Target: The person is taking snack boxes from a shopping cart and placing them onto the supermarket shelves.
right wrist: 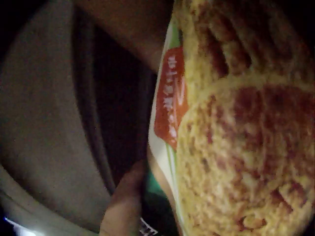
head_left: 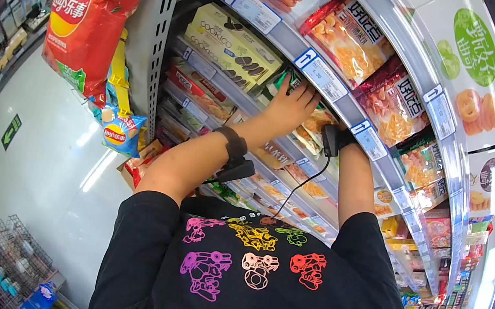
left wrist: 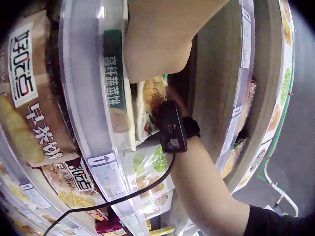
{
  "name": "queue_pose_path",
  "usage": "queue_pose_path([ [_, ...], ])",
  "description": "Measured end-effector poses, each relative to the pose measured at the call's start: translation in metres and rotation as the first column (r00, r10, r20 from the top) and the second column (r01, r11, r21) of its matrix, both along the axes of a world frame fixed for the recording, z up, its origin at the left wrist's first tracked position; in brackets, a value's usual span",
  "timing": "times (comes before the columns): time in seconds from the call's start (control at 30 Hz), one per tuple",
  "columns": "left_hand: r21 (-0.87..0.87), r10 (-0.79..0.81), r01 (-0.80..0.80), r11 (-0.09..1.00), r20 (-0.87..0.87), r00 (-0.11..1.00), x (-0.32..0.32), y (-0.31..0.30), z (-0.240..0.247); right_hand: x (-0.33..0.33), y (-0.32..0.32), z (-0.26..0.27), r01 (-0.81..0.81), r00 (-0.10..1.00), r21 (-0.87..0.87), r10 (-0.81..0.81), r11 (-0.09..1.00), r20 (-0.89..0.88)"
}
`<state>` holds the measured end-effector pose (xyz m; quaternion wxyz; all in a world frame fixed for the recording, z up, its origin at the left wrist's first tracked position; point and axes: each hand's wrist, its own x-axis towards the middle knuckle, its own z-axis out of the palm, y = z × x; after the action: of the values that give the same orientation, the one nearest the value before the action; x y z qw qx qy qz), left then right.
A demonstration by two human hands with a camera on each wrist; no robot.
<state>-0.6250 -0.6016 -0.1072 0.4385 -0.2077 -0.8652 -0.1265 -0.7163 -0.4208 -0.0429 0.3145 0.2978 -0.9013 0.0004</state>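
My left hand (head_left: 291,106) reaches onto a shelf, its fingers spread over a green-topped biscuit packet (head_left: 313,133). In the left wrist view this vegetable biscuit packet (left wrist: 118,113) stands at the shelf's front, with a similar packet (left wrist: 151,101) behind it. My right hand (head_left: 347,138) is in the shelf gap beside the packets, mostly hidden by its wrist camera (head_left: 331,141). The right wrist view has a biscuit packet (right wrist: 246,147) very close, and a finger (right wrist: 123,206) near its lower edge. I cannot tell whether the right hand grips it.
Pale green cookie boxes (head_left: 232,47) stand left of the hands. Above them runs a shelf edge with price labels (head_left: 321,74) and red biscuit packets (head_left: 349,34). Red chip bags (head_left: 98,11) hang at the left. A black cable (head_left: 301,186) trails from the right wrist.
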Motion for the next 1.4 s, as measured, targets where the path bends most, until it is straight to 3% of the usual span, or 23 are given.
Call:
queue_pose_path([
  [0.8, 0.003, 0.069, -0.069, 0.998, -0.007, 0.998, 0.012, 0.005, 0.002, 0.003, -0.007, 0.022, 0.004, 0.998, -0.005, -0.004, 1.000, 0.055],
  [1.27, 0.002, -0.028, 0.028, 1.000, -0.140, 0.990, 0.014, 0.000, -0.004, 0.041, 0.001, 0.021, -0.026, 0.996, -0.025, 0.028, 0.999, 0.090],
  [1.4, 0.054, -0.020, 0.023, 0.998, -0.045, 0.999, 0.014, -0.003, -0.004, 0.045, -0.001, 0.022, -0.044, 0.994, -0.030, 0.047, 0.999, 0.096],
])
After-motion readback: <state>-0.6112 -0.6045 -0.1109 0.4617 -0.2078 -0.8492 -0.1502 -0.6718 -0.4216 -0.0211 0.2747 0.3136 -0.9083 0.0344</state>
